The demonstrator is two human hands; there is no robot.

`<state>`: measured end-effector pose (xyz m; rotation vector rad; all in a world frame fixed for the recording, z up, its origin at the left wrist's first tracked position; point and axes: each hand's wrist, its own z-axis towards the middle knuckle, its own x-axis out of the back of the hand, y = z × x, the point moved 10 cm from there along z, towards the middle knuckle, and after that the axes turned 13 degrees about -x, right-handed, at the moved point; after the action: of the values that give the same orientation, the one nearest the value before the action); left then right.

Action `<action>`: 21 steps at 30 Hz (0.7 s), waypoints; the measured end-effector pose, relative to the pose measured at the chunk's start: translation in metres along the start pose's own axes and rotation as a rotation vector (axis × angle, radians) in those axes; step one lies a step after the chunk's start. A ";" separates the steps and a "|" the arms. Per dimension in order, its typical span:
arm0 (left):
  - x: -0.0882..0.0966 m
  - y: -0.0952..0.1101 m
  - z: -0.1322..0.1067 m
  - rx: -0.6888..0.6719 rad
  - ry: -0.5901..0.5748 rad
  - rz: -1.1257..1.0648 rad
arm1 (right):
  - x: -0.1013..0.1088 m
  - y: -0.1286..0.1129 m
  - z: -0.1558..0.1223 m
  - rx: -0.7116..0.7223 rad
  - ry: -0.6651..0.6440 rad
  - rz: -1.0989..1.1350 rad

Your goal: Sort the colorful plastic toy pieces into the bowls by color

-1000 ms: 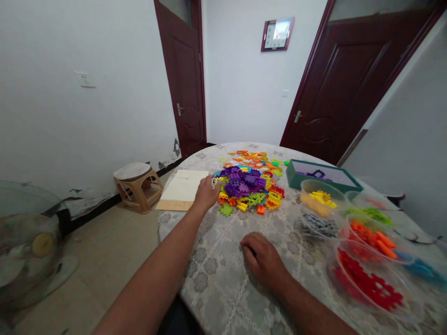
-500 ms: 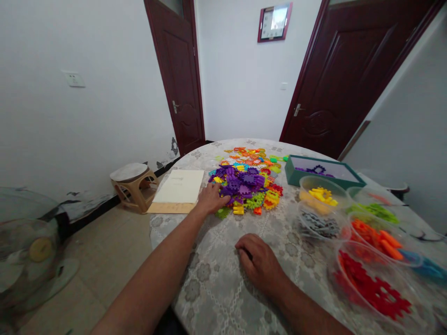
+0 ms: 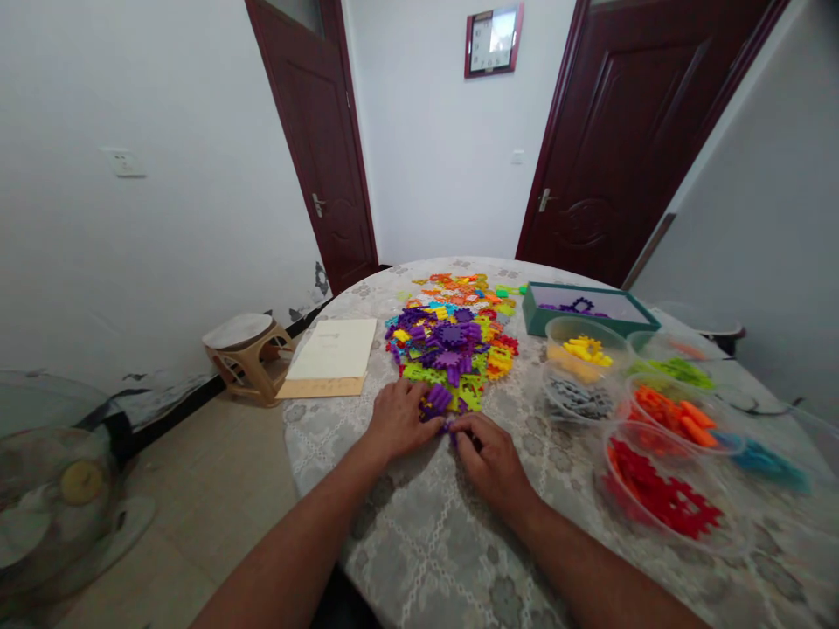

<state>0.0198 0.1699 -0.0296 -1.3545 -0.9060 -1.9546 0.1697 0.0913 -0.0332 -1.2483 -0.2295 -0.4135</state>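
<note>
A pile of toy plastic gear pieces [image 3: 449, 335], purple on top with green, yellow, orange and red around, lies mid-table. My left hand [image 3: 401, 419] rests at the pile's near edge, fingers and thumb curled around some purple gear pieces [image 3: 438, 400]. Beside it, my right hand [image 3: 490, 456] has thumb and forefinger closed on a small purple piece [image 3: 451, 426], most of which is hidden. The two hands nearly meet at that spot.
Clear tubs at right hold yellow pieces [image 3: 588, 351], grey pieces [image 3: 577, 399], green pieces [image 3: 682, 373], orange pieces [image 3: 688, 419] and red gears [image 3: 669, 489]. A green box [image 3: 536, 321] contains purple pieces. A cream booklet [image 3: 333, 348] lies left; a stool [image 3: 249, 358] stands beyond the table edge.
My left hand has drawn purple pieces toward me from the pile. My right hand has moved forward from the bare tablecloth to meet them. The view has shifted slightly right.
</note>
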 end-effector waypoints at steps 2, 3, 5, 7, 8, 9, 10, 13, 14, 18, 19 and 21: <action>0.000 0.017 -0.012 -0.047 -0.003 -0.024 | 0.006 0.000 0.002 -0.001 0.029 -0.009; 0.000 0.026 -0.018 -0.068 -0.003 -0.044 | 0.010 0.000 0.003 -0.003 0.042 -0.017; 0.000 0.044 -0.028 -0.113 -0.002 -0.097 | 0.017 0.004 0.006 -0.022 0.066 -0.032; 0.000 0.059 -0.037 -0.152 0.012 -0.140 | 0.026 0.010 0.008 -0.052 0.098 -0.048; 0.000 0.064 -0.040 -0.166 0.024 -0.147 | 0.030 0.014 0.009 -0.067 0.113 -0.057; -0.001 0.068 -0.043 -0.176 0.035 -0.143 | 0.034 0.017 0.010 -0.080 0.127 -0.068; -0.002 0.070 -0.044 -0.179 0.044 -0.132 | 0.036 0.020 0.011 -0.088 0.135 -0.081; -0.008 0.072 -0.045 -0.167 0.042 -0.096 | 0.037 0.025 0.013 -0.076 0.122 -0.127; -0.011 0.073 -0.044 -0.168 0.034 -0.090 | 0.036 0.025 0.013 -0.061 0.113 -0.148; -0.020 0.088 -0.038 -0.282 -0.040 -0.118 | 0.040 0.026 0.015 -0.014 0.143 -0.232; -0.021 0.092 -0.037 -0.316 -0.056 -0.130 | 0.043 0.028 0.016 -0.014 0.162 -0.251; -0.021 0.095 -0.036 -0.349 -0.059 -0.148 | 0.048 0.032 0.018 -0.024 0.190 -0.295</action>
<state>0.0808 0.0863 -0.0394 -1.5830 -0.7314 -2.2774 0.2276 0.1083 -0.0373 -1.1927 -0.2472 -0.7871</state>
